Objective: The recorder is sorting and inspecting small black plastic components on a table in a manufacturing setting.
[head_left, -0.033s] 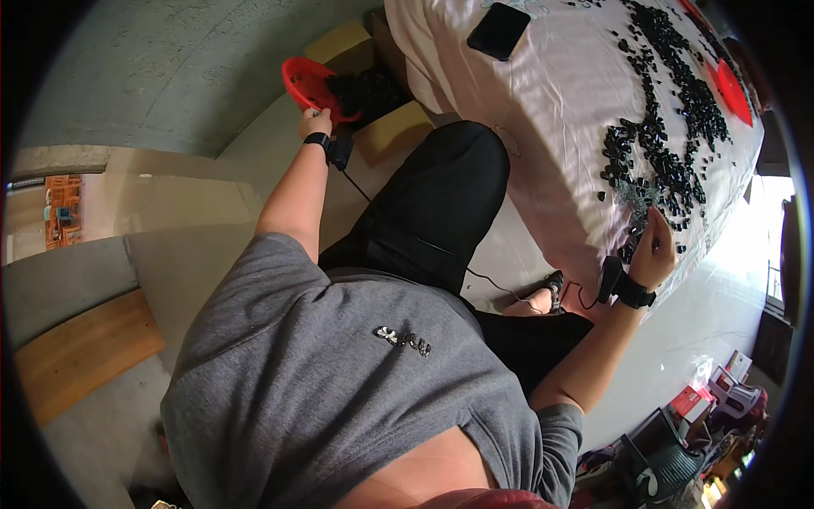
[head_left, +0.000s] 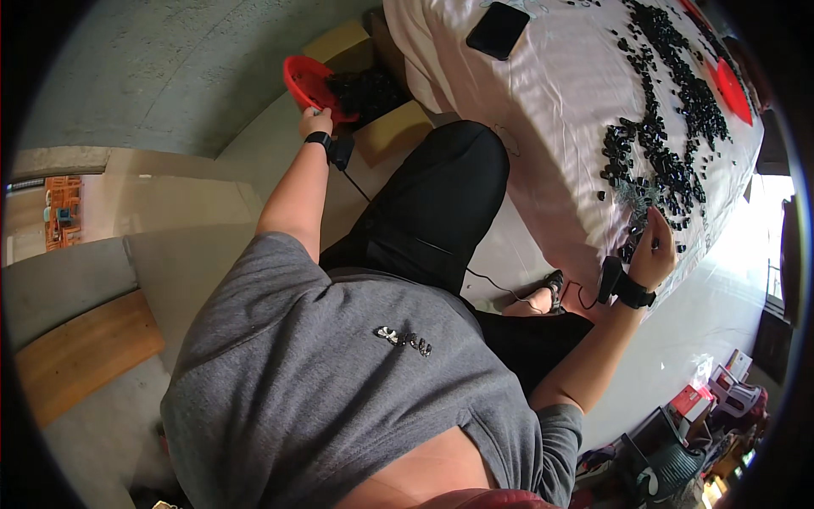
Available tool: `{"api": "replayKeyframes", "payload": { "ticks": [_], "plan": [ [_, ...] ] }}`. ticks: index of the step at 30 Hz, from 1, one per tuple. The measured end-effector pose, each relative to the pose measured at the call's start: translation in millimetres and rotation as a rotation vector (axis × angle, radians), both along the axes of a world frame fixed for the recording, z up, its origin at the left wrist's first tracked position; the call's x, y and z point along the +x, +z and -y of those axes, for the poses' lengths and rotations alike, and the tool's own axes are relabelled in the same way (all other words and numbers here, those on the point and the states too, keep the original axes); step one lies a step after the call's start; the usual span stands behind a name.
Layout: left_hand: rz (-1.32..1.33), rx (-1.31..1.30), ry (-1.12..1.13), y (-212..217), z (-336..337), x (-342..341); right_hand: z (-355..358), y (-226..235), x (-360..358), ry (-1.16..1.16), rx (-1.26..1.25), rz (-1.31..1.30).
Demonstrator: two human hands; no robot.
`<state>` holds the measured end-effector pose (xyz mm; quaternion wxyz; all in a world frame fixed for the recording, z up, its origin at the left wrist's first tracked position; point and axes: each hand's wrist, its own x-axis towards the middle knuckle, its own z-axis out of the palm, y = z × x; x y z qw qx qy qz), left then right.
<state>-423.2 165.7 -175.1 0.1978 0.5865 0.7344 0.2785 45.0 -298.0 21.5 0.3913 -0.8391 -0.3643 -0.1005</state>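
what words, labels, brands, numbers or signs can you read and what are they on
None can be read clearly.
Grey shirt: shiny chest ornament, too small to make out as lettering.
Red and white box, lower right: any print too small and blurred.
Black phone: dark, no text visible.
Red dish, small black pieces: no print discernible.

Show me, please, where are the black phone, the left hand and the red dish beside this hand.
Black phone [head_left: 498,30]: head view, middle of its dark upper face.
Left hand [head_left: 315,124]: head view, middle of the hand.
Red dish [head_left: 300,81]: head view, bare inner side.
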Motion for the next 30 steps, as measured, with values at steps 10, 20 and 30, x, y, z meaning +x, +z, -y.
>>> {"api": "replayKeyframes", "payload": {
  "ticks": [10, 20, 30],
  "plan": [
    [-0.157, 0.050, -0.134, 32.7, 19.7, 28.1, 4.0, 1.8, 0.2, -0.008, -0.008, 0.041],
    [-0.145, 0.099, -0.159, 32.3, 27.0, 21.0, -0.2, 1.2, -3.7, 0.006, 0.042, 0.034],
    [1.583, -0.206, 0.057, 67.8, 26.9, 30.0, 6.7, 5.2, -3.0, -0.017, 0.094, 0.025]
  ]
}}
